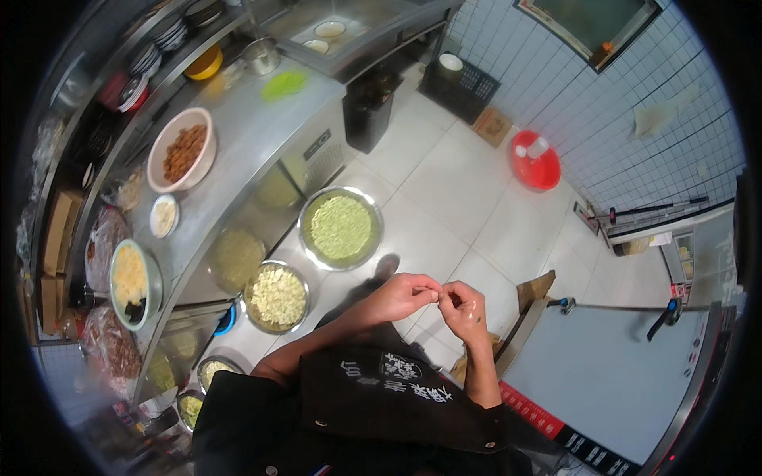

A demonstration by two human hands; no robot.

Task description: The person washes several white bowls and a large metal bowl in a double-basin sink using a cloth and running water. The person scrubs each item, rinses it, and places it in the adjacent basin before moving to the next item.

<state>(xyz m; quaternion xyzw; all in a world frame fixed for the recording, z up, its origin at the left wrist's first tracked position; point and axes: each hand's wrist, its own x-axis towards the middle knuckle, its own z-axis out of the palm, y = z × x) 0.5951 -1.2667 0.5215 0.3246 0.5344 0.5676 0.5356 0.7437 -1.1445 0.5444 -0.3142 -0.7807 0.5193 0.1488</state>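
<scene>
My left hand (402, 297) and my right hand (463, 309) meet at the fingertips in front of my dark apron (381, 392). Thumbs and forefingers are pinched together; whether something tiny lies between them is too small to tell. The back of the right hand looks wet, with a small dark speck on it. Beyond my hands, on the floor, stands a metal bowl of finely chopped green food (340, 228). Nearer on the left is another metal bowl of pale chopped pieces (277, 297).
Along the left runs a steel counter (238, 128) with a pink-white basin of brown chunks (183, 150) and a light green bowl (136, 284). A black bin (370, 113), a red basin (535, 160) and a chest freezer (601, 369) stand around the tiled floor.
</scene>
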